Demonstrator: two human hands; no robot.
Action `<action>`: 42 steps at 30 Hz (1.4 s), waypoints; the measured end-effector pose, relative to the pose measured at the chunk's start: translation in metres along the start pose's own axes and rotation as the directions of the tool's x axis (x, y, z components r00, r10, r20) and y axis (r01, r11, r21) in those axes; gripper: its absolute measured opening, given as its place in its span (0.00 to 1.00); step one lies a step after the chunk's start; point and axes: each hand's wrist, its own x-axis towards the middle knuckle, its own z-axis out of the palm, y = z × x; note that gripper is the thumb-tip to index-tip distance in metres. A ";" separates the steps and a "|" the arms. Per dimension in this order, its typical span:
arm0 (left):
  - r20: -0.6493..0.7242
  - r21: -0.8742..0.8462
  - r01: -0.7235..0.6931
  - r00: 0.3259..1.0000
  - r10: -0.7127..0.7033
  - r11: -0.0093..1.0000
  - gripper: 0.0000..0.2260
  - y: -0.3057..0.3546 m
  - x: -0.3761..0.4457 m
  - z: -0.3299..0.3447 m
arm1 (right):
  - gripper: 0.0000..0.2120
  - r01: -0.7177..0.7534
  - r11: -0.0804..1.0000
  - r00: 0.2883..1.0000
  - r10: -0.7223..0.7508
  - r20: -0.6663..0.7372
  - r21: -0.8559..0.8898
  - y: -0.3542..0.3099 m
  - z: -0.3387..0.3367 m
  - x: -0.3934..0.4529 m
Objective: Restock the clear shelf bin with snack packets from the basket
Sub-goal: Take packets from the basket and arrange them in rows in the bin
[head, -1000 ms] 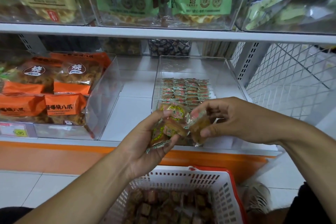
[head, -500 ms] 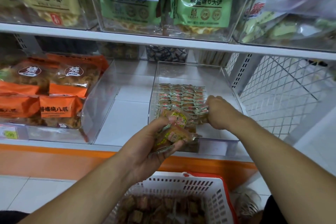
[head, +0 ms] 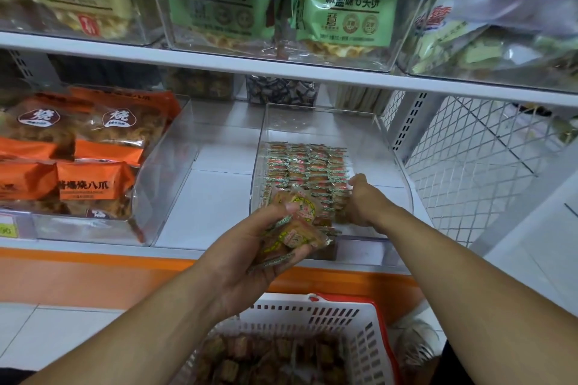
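A clear shelf bin point(head: 387, 147) stands on the lower shelf with neat rows of small snack packets point(head: 308, 166) inside it. My left hand point(head: 250, 256) hovers before the bin's front edge, shut on a bunch of small clear-wrapped snack packets point(head: 294, 228). My right hand point(head: 364, 203) reaches into the bin and rests against the front rows of packets; its fingers are hidden, so I cannot see whether it holds one. Below, a white basket with a red rim point(head: 359, 325) holds many brown snack packets point(head: 266, 359).
Another clear bin point(head: 165, 172) with orange snack bags sits at the left on the same shelf. The upper shelf point(head: 281, 67) carries bins of green and beige bags and a price tag. A wire mesh panel point(head: 478, 150) closes the right side. An orange strip runs under the shelf.
My right hand left the bunch in my left hand and moved forward into the bin, against the rows of packets. The left hand stayed roughly in place with its bunch.
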 end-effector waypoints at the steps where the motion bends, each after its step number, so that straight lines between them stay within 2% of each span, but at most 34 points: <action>1: 0.005 -0.003 -0.003 1.000 0.003 1.000 0.12 0.000 0.000 0.000 | 0.33 0.023 0.999 1.000 -0.023 -0.001 -0.038 0.000 -0.002 -0.004; 4: 0.008 -0.027 -0.012 1.000 0.013 1.000 0.14 0.001 -0.002 0.002 | 0.28 0.212 0.970 0.964 -0.227 -0.135 -0.121 -0.007 -0.021 -0.024; 6: 0.016 -0.042 -0.029 0.999 0.029 0.999 0.14 0.003 -0.003 0.003 | 0.14 0.405 0.912 0.892 -0.378 -0.247 0.067 -0.017 -0.034 -0.050; 7: 0.025 -0.046 -0.045 0.999 0.046 0.998 0.13 0.004 -0.004 0.004 | 0.11 0.488 0.847 0.866 -0.439 -0.239 0.212 -0.022 -0.039 -0.067; 9: 0.051 -0.052 -0.081 0.995 0.084 0.995 0.13 0.006 -0.006 0.004 | 0.21 0.562 0.719 0.815 -0.567 -0.123 0.410 -0.030 -0.044 -0.100; 11: 0.060 -0.068 -0.106 0.992 0.110 0.992 0.13 0.007 -0.006 0.004 | 0.22 0.623 0.682 0.751 -0.658 -0.049 0.383 -0.034 -0.042 -0.122; 13: 0.049 -0.075 -0.110 0.992 0.114 0.991 0.13 0.005 -0.006 0.002 | 0.18 0.673 0.650 0.713 -0.698 -0.074 0.352 -0.033 -0.036 -0.130; 16: 0.044 -0.063 -0.093 0.994 0.096 0.994 0.13 0.003 -0.007 0.001 | 0.09 0.618 0.619 0.738 -0.668 -0.088 0.485 -0.028 -0.029 -0.127; 18: 0.007 -0.050 -0.091 0.996 0.091 0.995 0.20 0.002 -0.005 -0.001 | 0.08 0.473 0.587 0.801 -0.597 -0.044 0.657 -0.025 -0.028 -0.124; 21: -0.051 -0.043 -0.122 0.991 0.120 0.992 0.30 0.003 -0.003 -0.002 | 0.12 0.155 0.397 0.885 -0.463 0.051 0.905 -0.024 -0.030 -0.117; 22: -0.047 -0.037 -0.136 0.990 0.134 0.990 0.31 0.003 -0.002 -0.003 | 0.14 0.075 0.325 0.897 -0.434 0.078 0.943 -0.024 -0.031 -0.117; 24: -0.028 -0.024 -0.152 0.988 0.152 0.988 0.32 0.003 -0.002 -0.004 | 0.13 -0.012 0.248 0.908 -0.403 0.114 0.969 -0.025 -0.032 -0.116; 26: 0.003 0.000 -0.164 0.986 0.164 0.987 0.31 0.001 -0.003 -0.005 | 0.14 -0.021 0.256 0.911 -0.393 0.124 0.966 -0.026 -0.030 -0.117; 29: 0.052 0.033 -0.179 0.983 0.177 0.983 0.25 -0.001 -0.004 -0.004 | 0.19 0.062 0.345 0.921 -0.380 0.079 0.937 -0.025 -0.028 -0.119; 31: 0.059 0.053 -0.183 0.982 0.180 0.982 0.26 -0.001 -0.004 -0.004 | 0.22 0.133 0.415 0.918 -0.394 0.045 0.900 -0.024 -0.027 -0.120; 34: 0.049 0.068 -0.191 0.981 0.188 0.979 0.27 -0.001 -0.004 -0.004 | 0.17 0.219 0.487 0.901 -0.433 0.016 0.846 -0.025 -0.026 -0.122; 36: 0.041 0.068 -0.198 0.980 0.195 0.978 0.24 -0.002 -0.003 -0.005 | 0.14 0.227 0.484 0.904 -0.428 0.003 0.845 -0.025 -0.024 -0.122; 38: 0.031 0.074 -0.200 0.980 0.199 0.977 0.20 -0.002 -0.003 -0.006 | 0.15 0.212 0.436 0.910 -0.413 -0.015 0.875 -0.024 -0.026 -0.120; 40: 0.008 0.080 -0.197 0.980 0.197 0.977 0.23 -0.002 -0.003 -0.006 | 0.15 0.209 0.367 0.916 -0.399 -0.050 0.907 -0.023 -0.030 -0.117; 42: -0.018 0.070 -0.189 0.982 0.190 0.980 0.30 -0.001 -0.002 -0.006 | 0.13 0.225 0.342 0.915 -0.397 -0.076 0.912 -0.020 -0.037 -0.114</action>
